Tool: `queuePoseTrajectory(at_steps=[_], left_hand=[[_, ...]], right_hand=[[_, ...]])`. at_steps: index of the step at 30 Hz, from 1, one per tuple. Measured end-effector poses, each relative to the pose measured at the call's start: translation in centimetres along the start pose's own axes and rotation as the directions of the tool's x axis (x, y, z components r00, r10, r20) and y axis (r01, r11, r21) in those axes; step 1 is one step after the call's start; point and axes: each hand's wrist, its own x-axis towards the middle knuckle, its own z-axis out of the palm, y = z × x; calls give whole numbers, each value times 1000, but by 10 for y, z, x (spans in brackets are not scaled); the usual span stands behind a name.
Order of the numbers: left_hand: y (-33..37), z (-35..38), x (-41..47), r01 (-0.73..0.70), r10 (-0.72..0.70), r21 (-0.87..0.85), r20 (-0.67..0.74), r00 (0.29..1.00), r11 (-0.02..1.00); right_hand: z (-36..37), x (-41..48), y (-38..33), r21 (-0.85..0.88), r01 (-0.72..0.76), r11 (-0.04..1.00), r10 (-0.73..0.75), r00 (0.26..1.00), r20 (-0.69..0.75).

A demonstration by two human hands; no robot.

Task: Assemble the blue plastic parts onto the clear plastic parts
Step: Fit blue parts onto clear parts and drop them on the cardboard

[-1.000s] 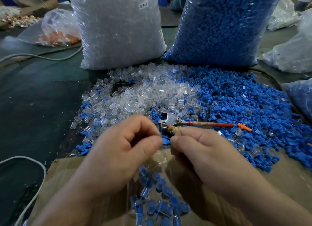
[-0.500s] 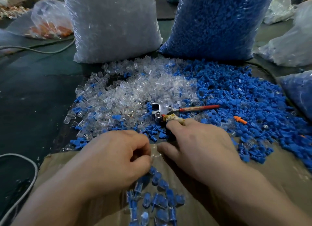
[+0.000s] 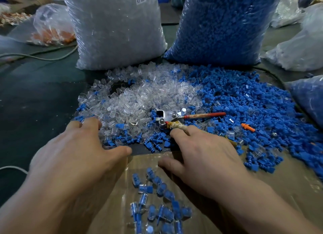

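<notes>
A heap of clear plastic parts (image 3: 139, 97) lies mid-table, and a wide spread of blue plastic parts (image 3: 244, 104) lies to its right. My left hand (image 3: 82, 153) is spread open, its fingertips on the near left edge of the clear heap. Beside it, my right hand (image 3: 204, 156) has straight fingers reaching into the mixed blue parts near the pliers. Neither hand visibly holds a part. Several joined blue-and-clear pieces (image 3: 157, 198) lie in a cardboard box (image 3: 279, 177) between my wrists.
Metal pliers (image 3: 167, 118) with a red handle lie among the parts just beyond my right fingers. A big bag of clear parts (image 3: 113, 27) and a big bag of blue parts (image 3: 223, 24) stand behind. An orange plug (image 3: 247, 127) lies right; a cable (image 3: 35, 57) runs left.
Both hands were curled together over the box, pinching something. They have since parted, opened and reached forward into the piles, the left toward the clear parts, the right toward the blue ones.
</notes>
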Motion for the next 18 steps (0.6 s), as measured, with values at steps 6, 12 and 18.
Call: queuePoseTrajectory(at_steps=[6, 12, 18], left_hand=[[15, -3, -4, -113, 120, -64, 112, 986, 991], [39, 16, -10, -352, 356, -236, -31, 934, 906], [44, 23, -12, -427, 415, -321, -110, 903, 845]], right_hand=[[2, 4, -7, 16, 19, 1000, -19, 1000, -10], [4, 9, -11, 80, 44, 996, -40, 998, -57], [6, 11, -6, 104, 71, 992, -63, 995, -81]])
